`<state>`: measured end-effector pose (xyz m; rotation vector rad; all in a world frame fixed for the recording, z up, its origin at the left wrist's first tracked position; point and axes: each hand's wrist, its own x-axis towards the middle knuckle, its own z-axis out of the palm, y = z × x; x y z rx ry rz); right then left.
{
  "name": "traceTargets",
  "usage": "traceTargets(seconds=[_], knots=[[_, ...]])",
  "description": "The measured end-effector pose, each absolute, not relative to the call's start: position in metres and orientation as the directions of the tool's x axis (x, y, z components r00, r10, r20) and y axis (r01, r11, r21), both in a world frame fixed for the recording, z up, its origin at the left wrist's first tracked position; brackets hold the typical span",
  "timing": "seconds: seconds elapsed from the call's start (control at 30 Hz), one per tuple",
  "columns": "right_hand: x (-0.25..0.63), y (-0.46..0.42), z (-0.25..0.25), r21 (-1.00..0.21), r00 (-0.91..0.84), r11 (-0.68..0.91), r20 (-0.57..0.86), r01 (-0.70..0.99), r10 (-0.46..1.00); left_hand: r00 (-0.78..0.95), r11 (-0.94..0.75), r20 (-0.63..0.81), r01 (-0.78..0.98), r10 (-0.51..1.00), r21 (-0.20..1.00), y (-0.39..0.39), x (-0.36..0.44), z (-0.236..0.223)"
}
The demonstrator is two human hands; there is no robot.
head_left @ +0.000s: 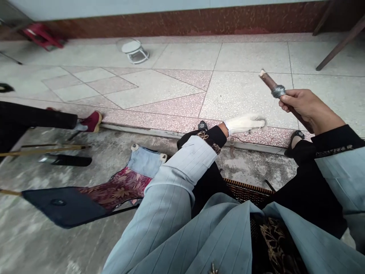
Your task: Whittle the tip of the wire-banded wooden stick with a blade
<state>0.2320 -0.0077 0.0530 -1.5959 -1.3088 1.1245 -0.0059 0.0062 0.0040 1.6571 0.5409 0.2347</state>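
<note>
My right hand [302, 104] is bare and wrapped around a short wooden stick [268, 82] that slants up to the left. A thick coil of grey metal wire [278, 91] is wound around the stick, just above my fingers. My left hand [245, 123], in a white knitted glove, hovers low over the edge of the tiled step. Its fingers look closed and slightly smeared; whatever they hold, if anything, is hidden. Beneath it a thin dark line runs near a small brown piece [232, 147] whose kind I cannot make out.
Left of my legs lies a denim and floral fabric piece [128, 182] with a dark blue end. A black bottle [68, 160] rests on the concrete near another person's shoe [91, 121]. Farther back are a white stool [135, 51], a red stool [42, 36] and a wooden leg [339, 47].
</note>
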Motion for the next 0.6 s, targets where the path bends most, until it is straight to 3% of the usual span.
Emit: traceTargets(seconds=[0.13,0.3,0.4,0.47,0.53,0.6], knots=[[0.250,-0.008,0.045,-0.920,0.042,-0.182,-0.178,0.346,0.983,0.860,-0.174,-0.184,0.297,0.475,0.939,0.010,-0.014,0.003],[0.264,-0.012,0.040,-0.867,-0.052,-0.146,-0.194,0.477,0.980,0.850,-0.464,-0.169,0.426,0.498,0.777,0.011,-0.021,0.006],[0.258,-0.014,0.033,-0.645,-0.040,-0.163,-0.288,0.746,0.957,0.863,-0.538,-0.162,0.434,0.479,0.722,0.009,-0.023,0.012],[0.250,-0.019,0.030,-0.488,-0.127,-0.087,-0.387,0.868,0.913,0.854,-0.559,-0.162,0.455,0.494,0.693,0.010,-0.024,0.016],[0.244,-0.027,0.031,-0.522,-0.361,0.058,-0.502,0.851,0.786,0.853,-0.570,-0.190,0.474,0.486,0.671,0.014,-0.026,0.017],[0.240,-0.037,0.040,-0.675,-0.587,0.123,-0.518,0.727,0.623,0.853,-0.523,-0.197,0.462,0.484,0.716,0.019,-0.028,0.014]])
